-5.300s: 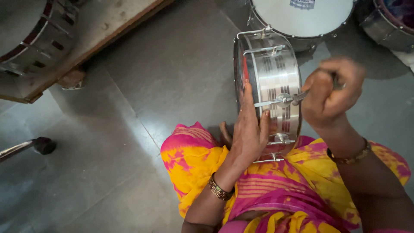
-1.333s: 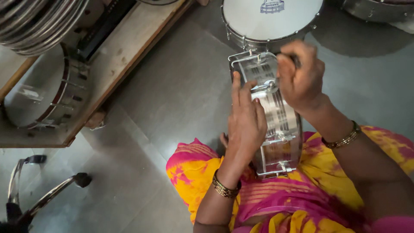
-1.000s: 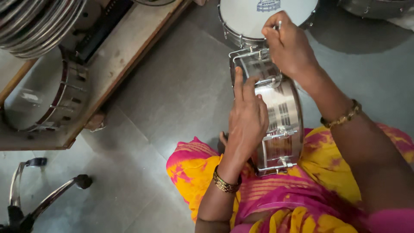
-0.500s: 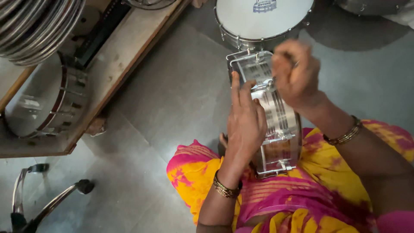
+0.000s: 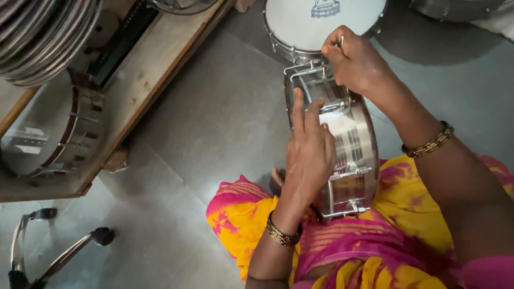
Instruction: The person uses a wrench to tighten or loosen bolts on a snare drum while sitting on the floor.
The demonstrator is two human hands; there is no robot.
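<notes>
Drum shell (image 5: 348,144), shiny ribbed metal with chrome tension rods and lugs along its side, stands on edge on my lap over the pink and yellow cloth (image 5: 241,225), its far rim just short of a second drum.

Going from the left: a wooden shelf (image 5: 155,69) runs diagonally over the grey tiled floor (image 5: 214,123). On it I see a stack of curved metal hoops (image 5: 37,37) at the top corner and a metal drum shell lying on its side (image 5: 53,134) below them. At the bottom left corner stands a bent chrome stand with dark rubber feet (image 5: 59,251).

My left hand (image 5: 309,150) lies flat against the near face of the drum shell, fingers spread and straight, pointing up toward the rim; a beaded bangle (image 5: 282,235) circles the wrist. My right hand (image 5: 356,61) is at the top of the shell, fingers pressed together and pinching a small thin metal tool (image 5: 341,41) at the rim hardware. Half a second ago that hand sat lower and further right, blurred; it has since shifted up to the rim, while the left hand has stayed in place.

Beyond the shell is the white-headed drum (image 5: 321,21), round, smooth-skinned, with a chrome hoop.
</notes>
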